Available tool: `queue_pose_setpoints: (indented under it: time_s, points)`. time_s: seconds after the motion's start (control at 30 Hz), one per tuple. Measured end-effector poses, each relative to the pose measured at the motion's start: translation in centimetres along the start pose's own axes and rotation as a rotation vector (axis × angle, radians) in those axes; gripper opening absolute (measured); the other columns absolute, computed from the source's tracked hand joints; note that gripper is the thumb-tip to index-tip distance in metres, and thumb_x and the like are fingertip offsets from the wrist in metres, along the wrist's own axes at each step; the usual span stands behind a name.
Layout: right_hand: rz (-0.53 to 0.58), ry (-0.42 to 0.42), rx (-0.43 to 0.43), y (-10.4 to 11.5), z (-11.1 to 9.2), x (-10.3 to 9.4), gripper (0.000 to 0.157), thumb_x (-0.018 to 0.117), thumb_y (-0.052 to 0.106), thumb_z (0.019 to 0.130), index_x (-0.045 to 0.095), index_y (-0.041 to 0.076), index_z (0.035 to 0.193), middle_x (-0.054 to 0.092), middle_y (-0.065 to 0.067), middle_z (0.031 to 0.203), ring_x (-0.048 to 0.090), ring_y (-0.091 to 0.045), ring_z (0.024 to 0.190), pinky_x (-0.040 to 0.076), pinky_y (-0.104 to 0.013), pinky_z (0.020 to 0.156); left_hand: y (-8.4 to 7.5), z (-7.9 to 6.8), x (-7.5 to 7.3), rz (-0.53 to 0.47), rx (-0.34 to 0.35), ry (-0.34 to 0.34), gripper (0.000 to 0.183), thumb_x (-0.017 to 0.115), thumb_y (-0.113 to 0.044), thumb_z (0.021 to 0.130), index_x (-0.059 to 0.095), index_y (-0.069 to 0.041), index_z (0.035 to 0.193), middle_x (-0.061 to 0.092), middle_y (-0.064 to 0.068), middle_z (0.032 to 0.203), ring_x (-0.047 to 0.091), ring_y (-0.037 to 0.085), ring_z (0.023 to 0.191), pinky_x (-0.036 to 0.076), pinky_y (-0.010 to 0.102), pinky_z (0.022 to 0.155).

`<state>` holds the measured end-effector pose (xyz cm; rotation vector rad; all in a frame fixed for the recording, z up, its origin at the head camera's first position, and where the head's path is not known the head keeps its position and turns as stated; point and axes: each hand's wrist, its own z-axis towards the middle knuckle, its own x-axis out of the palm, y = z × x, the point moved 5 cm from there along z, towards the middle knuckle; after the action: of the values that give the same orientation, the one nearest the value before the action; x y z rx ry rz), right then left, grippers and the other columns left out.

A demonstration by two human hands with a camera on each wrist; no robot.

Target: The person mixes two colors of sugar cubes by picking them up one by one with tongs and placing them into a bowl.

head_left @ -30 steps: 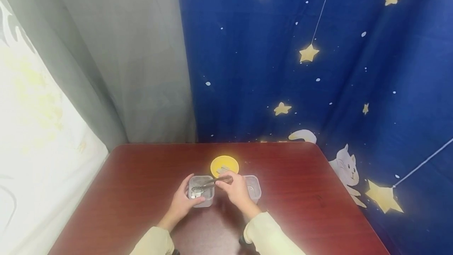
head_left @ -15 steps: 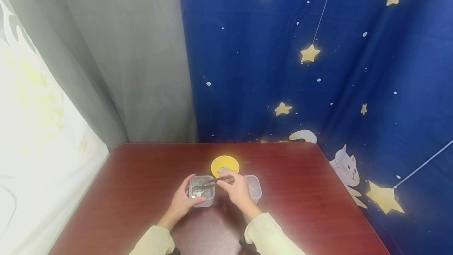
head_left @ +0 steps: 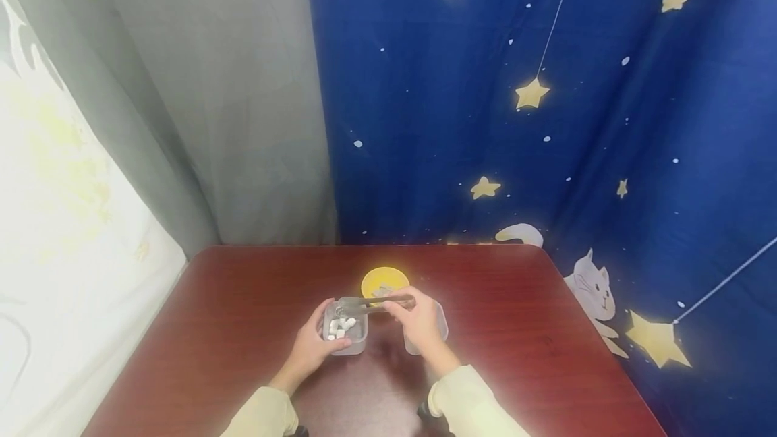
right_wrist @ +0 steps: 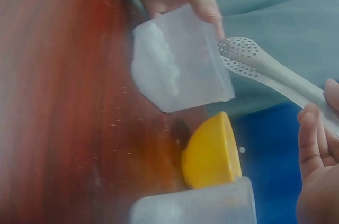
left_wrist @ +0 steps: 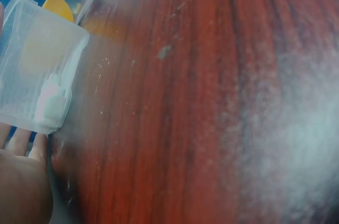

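Observation:
My left hand (head_left: pixel 312 342) holds a clear plastic container (head_left: pixel 358 344) by its left side, thumb in front and fingers behind. Several small white chunks (head_left: pixel 338 329) lie inside it. In my right hand (head_left: pixel 421 322) is a pair of metal tongs (head_left: pixel 373 302). Their perforated heads (right_wrist: pixel 241 49) stand just above the container's rim in the right wrist view, with a narrow gap between them. Nothing is clearly visible between the heads. Only part of the left hand (left_wrist: pixel 24 181) shows below the container in the left wrist view.
Behind the container stands a yellow bowl (head_left: pixel 385 274) with greyish pieces in it. A second clear container (head_left: pixel 444 326) sits at the right, partly hidden by my right hand. All stand on a reddish-brown table (head_left: pixel 516 329), with curtains behind it.
My right hand has shifted up and to the right, raising the tongs from the white chunks to the container's back rim. More chunks show. The left hand keeps its place on the container.

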<state>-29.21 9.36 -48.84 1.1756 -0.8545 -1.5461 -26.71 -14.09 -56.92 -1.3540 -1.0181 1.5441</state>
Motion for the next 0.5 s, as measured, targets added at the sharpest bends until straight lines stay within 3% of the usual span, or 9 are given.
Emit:
queue_pose_setpoints:
  time_s: [0.1,0.3,0.5]
  points:
    - [-0.049,-0.028,-0.002,0.4,0.1,-0.6,0.021,0.082,0.024,0.078,0.074,0.013,0.095,0.072,-0.001,0.079,0.067,-0.012,0.060,0.054,-0.028,0.054,0.0,0.0,0.0,0.008,-0.005,-0.002,0.098,0.093,-0.021,0.062,0.041,-0.016,0.146,0.051,0.011,0.140,0.051,0.026,0.122,0.040,0.045,0.101]
    - [-0.051,-0.057,0.016,1.1,-0.1,-1.2,0.020,0.083,0.027,0.078,0.075,0.019,0.095,0.072,0.001,0.080,0.067,-0.011,0.062,0.054,-0.028,0.056,0.1,0.0,-0.1,-0.008,0.004,0.007,0.100,0.093,-0.022,0.061,0.041,-0.016,0.146,0.051,0.012,0.140,0.052,0.027,0.122,0.041,0.045,0.100]
    - [0.040,-0.103,0.003,1.4,0.1,-1.8,0.019,0.083,0.019,0.077,0.075,0.015,0.093,0.071,-0.002,0.078,0.066,-0.014,0.066,0.055,-0.029,0.057,0.3,0.2,-0.1,-0.029,0.059,0.009,0.101,0.093,-0.019,0.060,0.041,-0.010,0.145,0.053,0.018,0.136,0.052,0.033,0.122,0.043,0.046,0.099]
